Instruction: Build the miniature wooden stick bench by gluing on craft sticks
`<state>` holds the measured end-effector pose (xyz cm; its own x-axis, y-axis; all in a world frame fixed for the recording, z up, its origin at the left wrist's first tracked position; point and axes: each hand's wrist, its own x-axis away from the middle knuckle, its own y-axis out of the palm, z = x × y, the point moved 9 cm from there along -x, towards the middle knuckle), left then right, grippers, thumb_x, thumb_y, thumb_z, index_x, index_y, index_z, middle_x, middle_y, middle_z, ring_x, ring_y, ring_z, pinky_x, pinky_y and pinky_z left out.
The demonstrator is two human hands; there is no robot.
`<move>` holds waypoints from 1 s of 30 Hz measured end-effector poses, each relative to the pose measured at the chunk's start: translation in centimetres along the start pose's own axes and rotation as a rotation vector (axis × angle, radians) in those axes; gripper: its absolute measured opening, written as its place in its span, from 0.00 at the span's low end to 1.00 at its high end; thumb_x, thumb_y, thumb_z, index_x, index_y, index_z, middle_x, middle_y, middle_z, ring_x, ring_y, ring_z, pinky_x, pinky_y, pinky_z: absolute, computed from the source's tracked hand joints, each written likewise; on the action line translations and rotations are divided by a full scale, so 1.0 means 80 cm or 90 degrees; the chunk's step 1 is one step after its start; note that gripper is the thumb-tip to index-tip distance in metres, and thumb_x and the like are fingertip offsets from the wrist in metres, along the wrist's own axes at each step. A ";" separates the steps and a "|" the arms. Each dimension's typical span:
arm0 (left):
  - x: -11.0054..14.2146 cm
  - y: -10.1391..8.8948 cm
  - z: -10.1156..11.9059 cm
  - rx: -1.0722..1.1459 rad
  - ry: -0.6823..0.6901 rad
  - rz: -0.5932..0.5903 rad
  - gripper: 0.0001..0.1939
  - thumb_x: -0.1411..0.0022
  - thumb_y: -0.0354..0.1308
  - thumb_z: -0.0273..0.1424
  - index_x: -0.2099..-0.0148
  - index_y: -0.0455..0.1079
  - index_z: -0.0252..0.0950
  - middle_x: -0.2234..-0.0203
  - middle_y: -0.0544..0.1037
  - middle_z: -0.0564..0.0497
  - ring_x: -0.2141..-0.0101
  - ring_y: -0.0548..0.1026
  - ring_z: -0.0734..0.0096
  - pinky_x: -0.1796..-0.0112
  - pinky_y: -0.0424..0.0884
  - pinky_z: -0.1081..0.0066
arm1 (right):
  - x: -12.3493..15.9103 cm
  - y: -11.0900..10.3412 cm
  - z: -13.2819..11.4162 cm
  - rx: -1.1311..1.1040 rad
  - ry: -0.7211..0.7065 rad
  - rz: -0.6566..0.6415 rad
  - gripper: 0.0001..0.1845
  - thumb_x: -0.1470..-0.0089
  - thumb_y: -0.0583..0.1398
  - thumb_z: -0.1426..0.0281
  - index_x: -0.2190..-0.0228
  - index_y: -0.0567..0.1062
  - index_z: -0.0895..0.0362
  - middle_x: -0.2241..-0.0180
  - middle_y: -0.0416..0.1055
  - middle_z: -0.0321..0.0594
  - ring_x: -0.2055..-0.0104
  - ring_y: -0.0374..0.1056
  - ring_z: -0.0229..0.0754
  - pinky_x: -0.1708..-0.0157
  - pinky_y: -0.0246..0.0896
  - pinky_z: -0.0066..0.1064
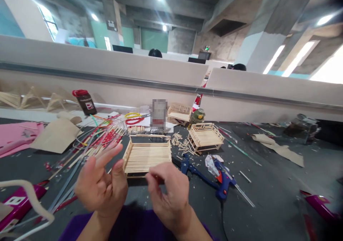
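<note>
My left hand (101, 185) is raised over the dark table (268, 198), palm toward me, fingers spread apart and holding nothing. My right hand (167, 191) is beside it, fingers curled and pinched near the front edge of a flat tray of wooden sticks (147, 155); what it pinches is hidden. A finished small stick bench (205, 136) stands behind and right of the tray. A blue glue gun (223, 180) lies right of my right hand.
Loose sticks and red-wrapped bundles (107, 137) lie left. Also there: blue clamp (187, 166), red and yellow scissors (134, 119), dark bottle with a red cap (85, 101), green jar (197, 116), another stick model (179, 113), brown paper (57, 134), pink sheet (16, 135). A partition wall (107, 66) runs behind.
</note>
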<state>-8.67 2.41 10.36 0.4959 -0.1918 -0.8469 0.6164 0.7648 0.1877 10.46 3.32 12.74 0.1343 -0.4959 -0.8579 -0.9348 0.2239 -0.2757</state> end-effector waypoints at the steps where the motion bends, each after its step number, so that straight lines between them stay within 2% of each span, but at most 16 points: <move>1: -0.002 0.002 0.014 0.009 0.058 -0.004 0.29 0.45 0.65 0.28 0.41 0.62 0.40 0.67 0.80 0.51 0.63 0.80 0.59 0.56 0.75 0.49 | -0.001 -0.004 0.006 -0.003 0.017 0.017 0.09 0.40 0.58 0.77 0.58 0.72 0.55 0.66 0.76 0.42 0.67 0.72 0.40 0.71 0.66 0.29; 3: -0.003 0.007 0.033 0.020 0.133 -0.018 0.23 0.44 0.63 0.23 0.46 0.67 0.38 0.71 0.79 0.52 0.68 0.79 0.63 0.59 0.76 0.51 | -0.004 -0.011 0.015 0.001 0.044 0.037 0.13 0.39 0.57 0.78 0.54 0.72 0.54 0.62 0.77 0.43 0.63 0.73 0.40 0.66 0.68 0.30; 6: -0.001 0.014 0.033 0.031 0.108 -0.050 0.14 0.39 0.59 0.24 0.50 0.70 0.37 0.77 0.75 0.54 0.72 0.76 0.65 0.58 0.75 0.51 | -0.007 -0.014 0.029 0.024 0.074 0.024 0.06 0.38 0.57 0.74 0.62 0.75 0.55 0.70 0.76 0.38 0.68 0.72 0.38 0.67 0.65 0.29; 8: 0.005 0.021 0.030 0.042 0.087 -0.084 0.13 0.38 0.57 0.26 0.50 0.70 0.38 0.79 0.72 0.55 0.72 0.76 0.65 0.58 0.74 0.52 | -0.008 -0.015 0.039 0.072 0.095 0.021 0.07 0.38 0.58 0.71 0.68 0.75 0.56 0.75 0.73 0.36 0.73 0.69 0.37 0.71 0.62 0.28; 10: 0.012 0.027 0.030 0.041 0.093 -0.114 0.16 0.39 0.58 0.24 0.48 0.69 0.38 0.78 0.73 0.55 0.70 0.76 0.64 0.59 0.74 0.54 | -0.008 -0.015 0.048 0.121 0.112 0.024 0.10 0.38 0.59 0.70 0.72 0.74 0.56 0.76 0.71 0.35 0.75 0.66 0.36 0.72 0.59 0.28; 13: 0.019 0.039 0.037 0.016 0.130 -0.164 0.22 0.43 0.60 0.19 0.47 0.68 0.39 0.73 0.76 0.53 0.65 0.77 0.63 0.58 0.73 0.58 | -0.007 -0.014 0.059 0.146 0.136 0.038 0.06 0.38 0.57 0.71 0.66 0.74 0.57 0.71 0.74 0.38 0.73 0.67 0.37 0.70 0.61 0.28; 16: 0.024 0.049 0.045 -0.017 0.173 -0.213 0.20 0.44 0.60 0.18 0.50 0.68 0.39 0.69 0.78 0.51 0.60 0.77 0.62 0.56 0.72 0.58 | -0.006 -0.008 0.066 0.139 0.148 0.022 0.09 0.36 0.54 0.72 0.60 0.75 0.57 0.66 0.76 0.40 0.67 0.71 0.38 0.66 0.63 0.27; 20: 0.025 0.046 0.046 -0.020 0.196 -0.193 0.25 0.44 0.60 0.18 0.45 0.65 0.38 0.64 0.79 0.48 0.57 0.77 0.60 0.54 0.71 0.56 | -0.006 -0.001 0.077 0.214 0.185 -0.051 0.11 0.36 0.54 0.70 0.63 0.76 0.55 0.66 0.78 0.40 0.63 0.73 0.40 0.62 0.61 0.28; 24: 0.025 0.044 0.041 0.004 0.184 -0.184 0.28 0.44 0.60 0.17 0.42 0.64 0.36 0.63 0.78 0.46 0.57 0.76 0.60 0.55 0.73 0.55 | -0.007 0.001 0.104 0.334 0.279 -0.195 0.10 0.39 0.56 0.70 0.68 0.77 0.53 0.70 0.78 0.37 0.67 0.72 0.42 0.68 0.56 0.29; 27: 0.025 0.047 0.042 0.020 0.179 -0.197 0.27 0.44 0.59 0.17 0.43 0.64 0.36 0.64 0.78 0.47 0.59 0.76 0.61 0.55 0.73 0.56 | -0.021 -0.025 0.131 0.363 0.358 -0.240 0.10 0.41 0.57 0.68 0.71 0.77 0.52 0.74 0.77 0.35 0.71 0.70 0.41 0.72 0.52 0.28; 30: 0.023 0.046 0.045 0.033 0.178 -0.196 0.28 0.44 0.59 0.16 0.42 0.64 0.36 0.64 0.78 0.47 0.59 0.75 0.62 0.56 0.74 0.57 | -0.052 -0.076 0.166 0.354 0.398 -0.192 0.12 0.44 0.57 0.65 0.73 0.77 0.53 0.75 0.76 0.36 0.73 0.68 0.41 0.73 0.52 0.28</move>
<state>-3.32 2.67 11.28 0.1026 -0.2274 -0.9684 0.7438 0.6639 -0.0771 19.93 15.22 12.22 -0.0075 -0.9307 -0.3658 -0.5724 0.3039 -0.7615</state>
